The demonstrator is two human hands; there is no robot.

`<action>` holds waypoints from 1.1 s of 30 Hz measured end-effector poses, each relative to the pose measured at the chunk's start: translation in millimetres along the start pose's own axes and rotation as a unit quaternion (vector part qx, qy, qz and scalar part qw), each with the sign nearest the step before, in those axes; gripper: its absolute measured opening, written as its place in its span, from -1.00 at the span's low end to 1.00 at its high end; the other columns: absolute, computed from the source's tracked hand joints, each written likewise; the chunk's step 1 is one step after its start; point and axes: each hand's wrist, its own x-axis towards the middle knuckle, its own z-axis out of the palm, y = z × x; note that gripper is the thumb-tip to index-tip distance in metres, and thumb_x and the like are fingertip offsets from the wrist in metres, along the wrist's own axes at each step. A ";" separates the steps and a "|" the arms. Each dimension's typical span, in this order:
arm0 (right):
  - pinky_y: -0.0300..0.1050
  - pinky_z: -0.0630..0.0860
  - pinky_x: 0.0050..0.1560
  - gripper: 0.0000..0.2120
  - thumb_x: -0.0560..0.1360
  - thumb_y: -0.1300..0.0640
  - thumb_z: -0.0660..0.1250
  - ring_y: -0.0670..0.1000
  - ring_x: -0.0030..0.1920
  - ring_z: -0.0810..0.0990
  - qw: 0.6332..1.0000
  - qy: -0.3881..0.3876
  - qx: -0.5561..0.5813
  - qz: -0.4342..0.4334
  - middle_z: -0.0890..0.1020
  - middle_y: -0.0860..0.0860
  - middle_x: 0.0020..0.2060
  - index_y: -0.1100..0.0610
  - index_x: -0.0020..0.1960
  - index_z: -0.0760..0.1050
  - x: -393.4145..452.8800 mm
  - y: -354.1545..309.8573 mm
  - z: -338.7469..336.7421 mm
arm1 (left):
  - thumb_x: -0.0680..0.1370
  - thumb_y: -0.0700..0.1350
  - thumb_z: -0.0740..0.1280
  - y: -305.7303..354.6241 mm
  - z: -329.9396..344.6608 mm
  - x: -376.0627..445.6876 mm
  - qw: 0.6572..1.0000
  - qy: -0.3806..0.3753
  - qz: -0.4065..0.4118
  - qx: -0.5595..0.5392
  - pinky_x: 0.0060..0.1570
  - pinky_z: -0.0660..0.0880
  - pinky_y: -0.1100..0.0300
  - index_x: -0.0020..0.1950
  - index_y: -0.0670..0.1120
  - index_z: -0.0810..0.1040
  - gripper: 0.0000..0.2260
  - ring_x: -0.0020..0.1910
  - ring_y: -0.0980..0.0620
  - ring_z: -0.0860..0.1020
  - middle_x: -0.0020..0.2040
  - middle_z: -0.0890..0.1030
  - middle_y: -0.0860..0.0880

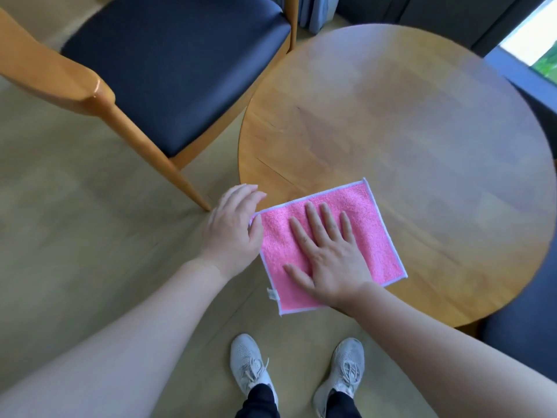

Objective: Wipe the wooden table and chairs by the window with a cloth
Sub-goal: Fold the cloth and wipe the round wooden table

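Observation:
A pink cloth [373, 236] with a pale border lies spread flat at the near left edge of the round wooden table [422, 140]; one corner overhangs the edge. My right hand [328, 254] presses flat on the cloth, fingers spread. My left hand [235, 230] sits at the cloth's left edge, thumb touching the border, fingers loosely curved over the table rim. A wooden chair [180, 70] with a dark blue seat stands to the left of the table.
Pale wood floor [90, 221] lies below and to the left. My two grey sneakers [250, 366] stand near the table's edge. A window [536, 34] and dark frame are at the far right, curtains behind the table.

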 end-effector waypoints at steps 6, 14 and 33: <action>0.23 -0.18 0.49 -0.27 0.50 -0.42 -0.15 0.13 0.55 -0.15 1.000 0.003 0.012 0.018 -0.10 0.05 0.54 -0.07 0.56 -0.09 37.7 -16.4 -6.5 | 0.52 -0.16 0.19 -23.7 -11.7 -2.4 1.000 0.010 -0.001 -0.001 0.35 0.33 -0.07 0.28 -0.20 0.50 -0.65 0.37 -0.11 0.36 0.31 0.48 -0.14; 0.20 -0.23 0.49 -0.26 0.48 -0.44 -0.17 0.09 0.55 -0.22 0.999 0.012 0.013 0.051 -0.12 0.02 0.56 -0.15 0.56 -0.17 96.9 -6.2 -18.7 | 0.51 -0.18 0.20 -40.6 -29.8 23.0 1.000 0.013 0.009 0.011 0.36 0.31 -0.07 0.29 -0.21 0.48 -0.64 0.38 -0.11 0.35 0.32 0.47 -0.13; 0.23 -0.24 0.49 -0.25 0.48 -0.43 -0.20 0.15 0.55 -0.18 0.999 0.036 0.000 -0.017 -0.09 0.07 0.57 -0.11 0.57 -0.14 280.3 65.0 -62.0 | 0.54 -0.23 0.26 -40.4 -27.4 123.4 0.994 0.059 -0.089 0.029 0.39 0.27 0.04 0.31 -0.15 0.47 -0.67 0.39 -0.03 0.32 0.35 0.43 -0.07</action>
